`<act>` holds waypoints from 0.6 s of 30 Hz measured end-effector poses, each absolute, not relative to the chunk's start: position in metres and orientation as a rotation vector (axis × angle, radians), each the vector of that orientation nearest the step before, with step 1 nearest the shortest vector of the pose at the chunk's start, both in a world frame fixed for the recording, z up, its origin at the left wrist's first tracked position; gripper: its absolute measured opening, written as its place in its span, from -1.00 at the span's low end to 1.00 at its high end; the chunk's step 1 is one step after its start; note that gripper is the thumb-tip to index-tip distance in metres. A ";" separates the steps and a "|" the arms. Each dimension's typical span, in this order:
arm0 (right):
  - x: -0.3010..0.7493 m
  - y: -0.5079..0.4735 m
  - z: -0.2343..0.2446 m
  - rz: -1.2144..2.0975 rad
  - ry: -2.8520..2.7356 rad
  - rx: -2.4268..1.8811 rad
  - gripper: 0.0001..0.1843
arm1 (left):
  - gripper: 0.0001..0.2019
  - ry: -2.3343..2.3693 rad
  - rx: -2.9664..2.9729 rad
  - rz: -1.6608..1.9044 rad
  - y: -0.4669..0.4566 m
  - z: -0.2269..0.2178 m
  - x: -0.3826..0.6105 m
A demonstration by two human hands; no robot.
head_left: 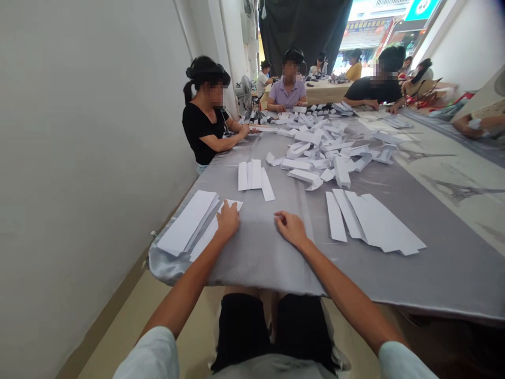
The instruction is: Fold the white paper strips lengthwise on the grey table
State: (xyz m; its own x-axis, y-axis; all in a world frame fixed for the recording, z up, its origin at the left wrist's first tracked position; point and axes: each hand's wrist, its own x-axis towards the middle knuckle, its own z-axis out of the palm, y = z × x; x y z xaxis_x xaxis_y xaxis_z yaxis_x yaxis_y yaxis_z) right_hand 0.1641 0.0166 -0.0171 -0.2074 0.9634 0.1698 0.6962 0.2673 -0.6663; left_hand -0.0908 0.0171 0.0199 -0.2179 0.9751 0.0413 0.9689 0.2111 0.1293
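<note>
My left hand (pixel 229 220) rests over a flat white folded paper piece (pixel 209 235) at the table's left side, its fingers bent down onto the upper part. Just left of it lies a small stack of long white folded paper pieces (pixel 188 221). My right hand (pixel 291 227) is on the grey cloth near the middle, fingers loosely curled in, with no object visible in them. To its right, several overlapping flat white pieces (pixel 379 223) are fanned out. Ahead, between my hands, sits a small group of white pieces (pixel 250 175).
A loose heap of folded white paper forms (pixel 315 139) covers the table's middle. The grey tablecloth (pixel 252 252) ends close to my lap. A white wall (pixel 98 131) runs along the left. A person in black (pixel 203 123) sits at the left edge; others sit farther back.
</note>
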 end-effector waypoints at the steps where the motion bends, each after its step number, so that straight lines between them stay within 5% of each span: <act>1: 0.164 0.017 -0.018 0.617 -1.978 -1.492 -0.67 | -0.54 2.393 1.945 0.207 0.017 0.020 -0.092; 18: 0.165 0.018 -0.018 0.642 -1.982 -1.433 -0.68 | -0.46 1.866 2.060 0.640 0.008 0.032 -0.078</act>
State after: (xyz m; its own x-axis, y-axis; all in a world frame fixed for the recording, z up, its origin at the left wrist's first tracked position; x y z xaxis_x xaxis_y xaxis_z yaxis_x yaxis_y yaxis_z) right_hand 0.1647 0.0178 -0.0178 -0.2339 0.9536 0.1898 0.6615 0.2991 -0.6877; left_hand -0.0781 0.0082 0.0323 0.0633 0.9894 0.1309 0.8615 -0.1203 0.4932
